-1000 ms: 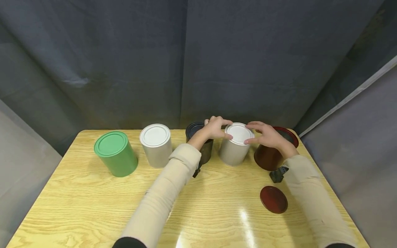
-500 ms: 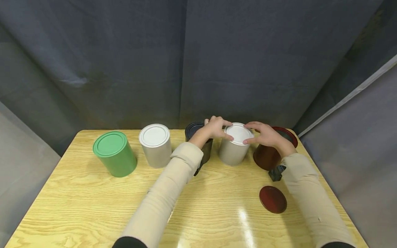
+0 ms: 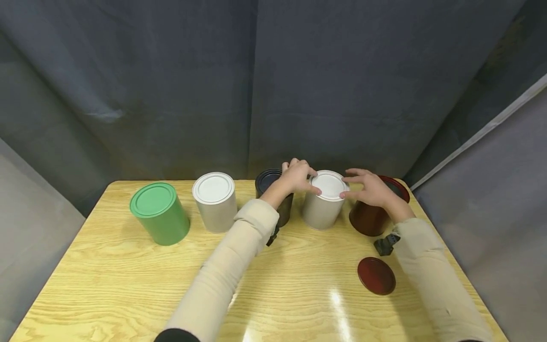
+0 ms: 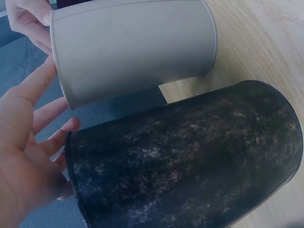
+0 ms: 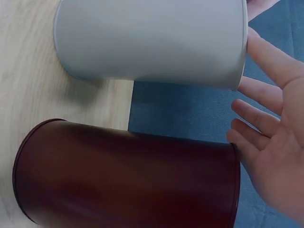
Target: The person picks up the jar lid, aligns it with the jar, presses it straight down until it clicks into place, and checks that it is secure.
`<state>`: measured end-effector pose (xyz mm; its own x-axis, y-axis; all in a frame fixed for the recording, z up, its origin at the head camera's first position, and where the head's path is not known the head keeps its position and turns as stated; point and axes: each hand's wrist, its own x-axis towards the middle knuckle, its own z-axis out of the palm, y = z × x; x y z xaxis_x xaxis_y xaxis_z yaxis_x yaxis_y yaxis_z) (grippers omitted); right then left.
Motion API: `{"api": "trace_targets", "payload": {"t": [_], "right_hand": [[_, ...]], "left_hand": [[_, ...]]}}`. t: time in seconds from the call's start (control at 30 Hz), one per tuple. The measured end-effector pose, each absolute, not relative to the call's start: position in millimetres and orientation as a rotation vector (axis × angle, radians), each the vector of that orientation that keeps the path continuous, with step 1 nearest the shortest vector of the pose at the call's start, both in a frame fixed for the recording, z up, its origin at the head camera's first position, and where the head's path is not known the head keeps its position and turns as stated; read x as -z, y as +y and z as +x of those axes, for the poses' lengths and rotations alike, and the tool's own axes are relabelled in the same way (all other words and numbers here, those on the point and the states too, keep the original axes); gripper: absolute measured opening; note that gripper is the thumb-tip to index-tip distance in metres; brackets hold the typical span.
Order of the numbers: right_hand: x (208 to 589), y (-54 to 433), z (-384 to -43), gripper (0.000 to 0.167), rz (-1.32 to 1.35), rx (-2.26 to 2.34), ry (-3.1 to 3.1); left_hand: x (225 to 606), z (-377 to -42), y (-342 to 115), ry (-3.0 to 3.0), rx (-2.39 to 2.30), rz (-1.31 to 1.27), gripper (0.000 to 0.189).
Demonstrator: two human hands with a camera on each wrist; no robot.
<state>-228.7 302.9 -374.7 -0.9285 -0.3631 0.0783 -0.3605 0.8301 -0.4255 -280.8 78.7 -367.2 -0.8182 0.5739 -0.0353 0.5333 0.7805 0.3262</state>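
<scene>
Fingers of both hands meet the rim of a white-lidded can [image 3: 321, 214], which stands upright near the table's back edge. My left hand [image 3: 297, 176] touches the lid [image 3: 329, 184] from the left with thumb and index fingertips, its fingers fairly straight. On the right side, my right hand [image 3: 372, 190] has thumb and forefinger spread at the same rim. In the left wrist view the other fingers of the left hand lie by the top of a mottled black can [image 4: 180, 161]. The right wrist view shows the right hand's lower fingers beside a dark red can [image 5: 123, 175].
The dark red can appears uncovered, and a dark red lid [image 3: 376, 276] lies in front of it. A second white-lidded can [image 3: 218, 213] and a green can [image 3: 164, 223] stand to the left. Dark curtains [image 3: 171, 95] hang behind the wooden table [image 3: 128, 289].
My right hand has shifted slightly right, its thumb and forefinger reaching less far over the lid. The left hand and the cans are nearly where they were.
</scene>
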Motion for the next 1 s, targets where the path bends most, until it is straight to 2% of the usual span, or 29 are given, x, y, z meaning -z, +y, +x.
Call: {"api": "trace_targets", "payload": {"t": [0.3, 0.8, 1.0], "right_hand": [[373.8, 299.2, -229.4, 0.052, -0.584, 0.688, 3.007], [371.3, 300.2, -226.3, 0.051, -0.528, 0.66, 3.036], [374.3, 303.6, -217.2, 0.04, -0.591, 0.762, 3.168]], "left_hand": [[371.8, -280.9, 75.1, 2.833, -0.62, 0.826, 0.052], [370.3, -273.8, 77.3, 2.887, -0.463, 0.891, 0.054], [373.0, -266.4, 81.7, 2.903, -0.455, 0.992, 0.049]]}}
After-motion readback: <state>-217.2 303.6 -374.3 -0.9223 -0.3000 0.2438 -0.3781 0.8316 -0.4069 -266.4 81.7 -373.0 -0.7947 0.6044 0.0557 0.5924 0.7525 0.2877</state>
